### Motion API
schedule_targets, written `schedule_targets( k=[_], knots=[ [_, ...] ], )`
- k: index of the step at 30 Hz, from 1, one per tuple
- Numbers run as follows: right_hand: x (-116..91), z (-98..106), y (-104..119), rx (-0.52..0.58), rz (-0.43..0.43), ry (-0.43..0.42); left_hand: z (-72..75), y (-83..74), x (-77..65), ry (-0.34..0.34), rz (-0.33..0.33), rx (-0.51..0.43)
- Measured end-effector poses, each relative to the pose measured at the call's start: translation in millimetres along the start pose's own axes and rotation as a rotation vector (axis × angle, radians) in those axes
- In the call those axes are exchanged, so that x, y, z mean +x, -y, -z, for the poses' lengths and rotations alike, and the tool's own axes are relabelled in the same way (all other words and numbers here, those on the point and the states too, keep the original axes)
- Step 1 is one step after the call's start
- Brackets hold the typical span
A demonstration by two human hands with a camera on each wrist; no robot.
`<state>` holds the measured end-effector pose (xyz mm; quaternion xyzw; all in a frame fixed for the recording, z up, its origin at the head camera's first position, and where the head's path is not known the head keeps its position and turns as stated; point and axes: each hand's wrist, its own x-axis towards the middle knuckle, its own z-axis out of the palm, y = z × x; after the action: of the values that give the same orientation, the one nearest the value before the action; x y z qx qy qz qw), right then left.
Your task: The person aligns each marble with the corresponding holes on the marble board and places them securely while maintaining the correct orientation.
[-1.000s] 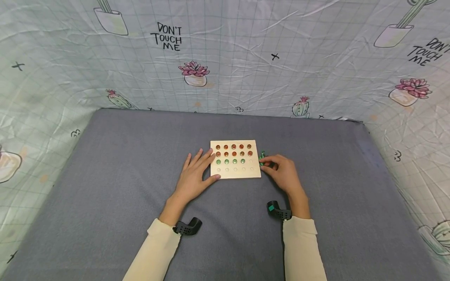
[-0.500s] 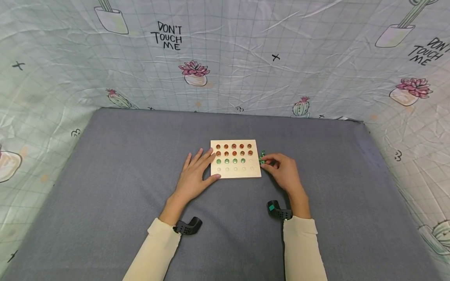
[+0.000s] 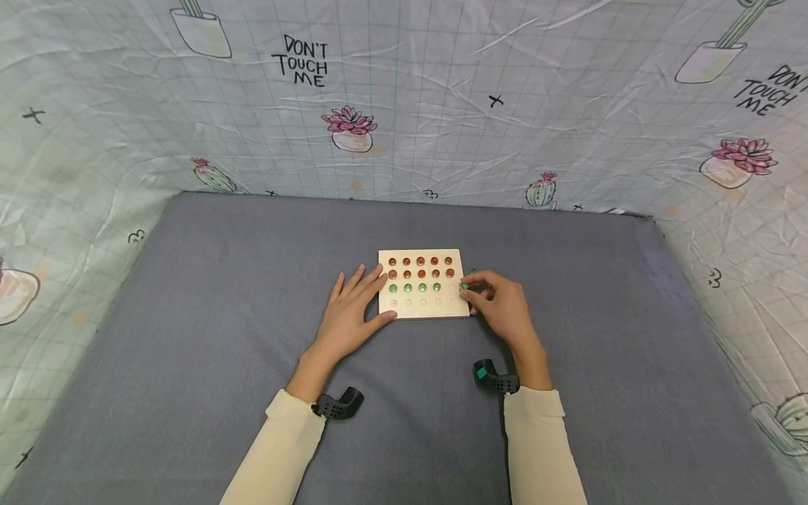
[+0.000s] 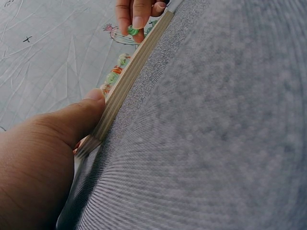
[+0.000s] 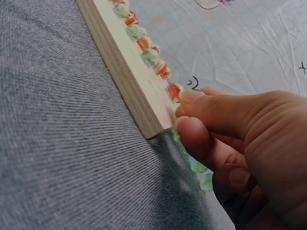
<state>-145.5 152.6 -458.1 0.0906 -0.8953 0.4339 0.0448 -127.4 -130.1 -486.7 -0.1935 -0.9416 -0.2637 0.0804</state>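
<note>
A pale wooden board (image 3: 424, 317) lies on the grey cloth, with rows of round hollows. Red-orange marbles (image 3: 420, 274) fill its two far rows. Green marbles (image 3: 422, 287) sit in the third row, whose rightmost hollow is bare, as is the near row. My left hand (image 3: 344, 322) rests along the board's left edge, fingers straight and spread, thumb at the near corner. Over the right edge, my right hand (image 3: 503, 305) pinches a green marble (image 4: 133, 30) between thumb and index finger. Its other fingers curl beneath, and they hide most of that marble in the right wrist view.
Loose green marbles (image 5: 206, 182) lie on the cloth just right of the board, partly covered by my right hand. A printed fabric backdrop (image 3: 429, 105) rises behind the table and along both sides. Each wrist wears a black camera mount (image 3: 341, 405).
My right hand has moved left from the loose marbles to the board's right edge, carrying a green marble in its fingertips. The left hand stays on the board.
</note>
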Motion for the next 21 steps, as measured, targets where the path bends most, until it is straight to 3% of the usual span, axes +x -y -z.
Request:
schedule_targets(
  k=[21],
  knots=[
    [1.9, -16.2, -1.5, -0.018, 0.09, -0.048, 0.0, 0.2, -0.9, 0.002, -0.002, 0.001]
  ],
)
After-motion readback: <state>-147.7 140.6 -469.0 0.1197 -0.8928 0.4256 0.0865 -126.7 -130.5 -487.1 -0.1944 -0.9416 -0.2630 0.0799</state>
